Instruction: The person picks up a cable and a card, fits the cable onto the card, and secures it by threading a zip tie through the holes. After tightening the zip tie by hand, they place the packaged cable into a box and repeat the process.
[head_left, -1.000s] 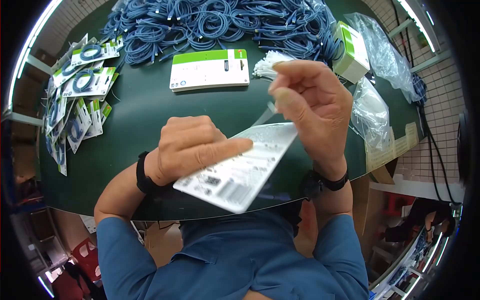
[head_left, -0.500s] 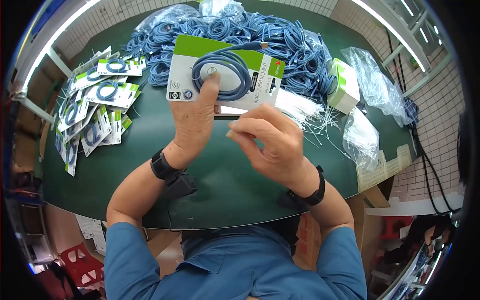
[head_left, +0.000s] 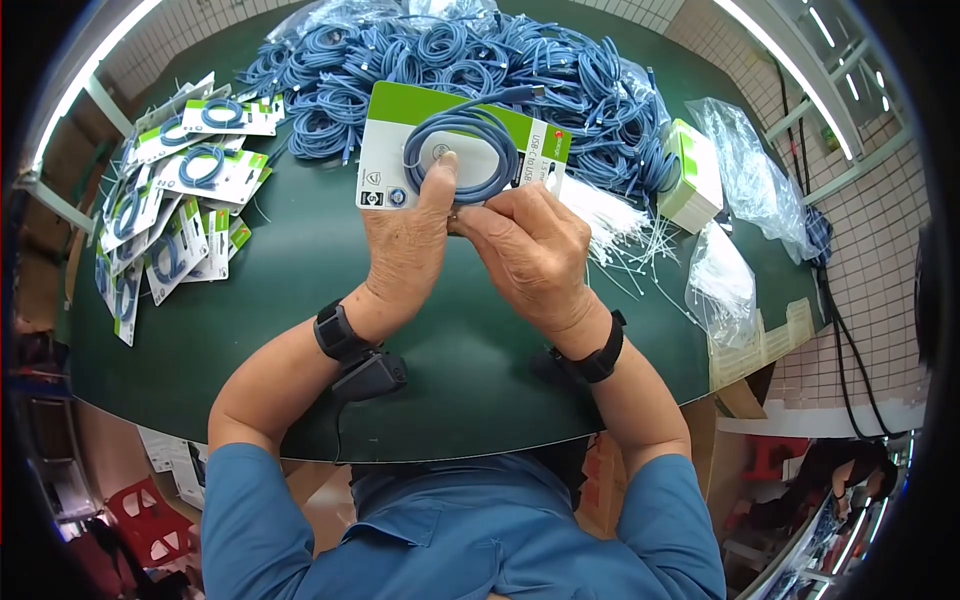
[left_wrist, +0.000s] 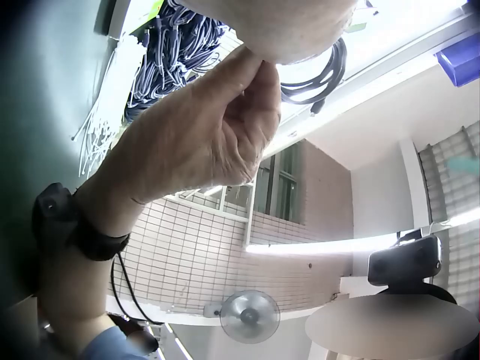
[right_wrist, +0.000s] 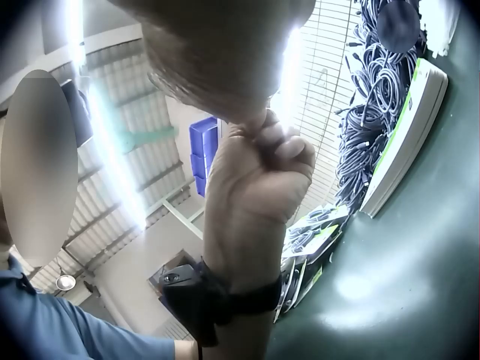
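Observation:
My left hand (head_left: 408, 235) grips a green-and-white card (head_left: 376, 140) from below, its thumb on a coiled blue cable (head_left: 500, 160) lying over the card's front. At the card's lower edge, beside the left thumb, the curled fingers of my right hand (head_left: 535, 250) pinch; the exact pinched spot is hidden. In the left wrist view, the right hand (left_wrist: 195, 135) meets the left hand (left_wrist: 277, 26), and part of the cable coil (left_wrist: 330, 75) shows beyond. The right wrist view has the left hand (right_wrist: 259, 187) against the right hand (right_wrist: 217, 52), with the card out of sight.
Blue cables (head_left: 440, 50) are heaped at the back. Carded cables (head_left: 165, 230) pile up at left. White ties (head_left: 610, 215), a card box (head_left: 690, 180), a bag of ties (head_left: 722, 285) and clear plastic (head_left: 765, 170) lie at right. Flat cards (right_wrist: 409, 142) are stacked beside the heap.
The card, first tilted with its printed back showing, has turned to show the cable coil. My right hand, apart from the card half a second ago, has moved up to its lower edge.

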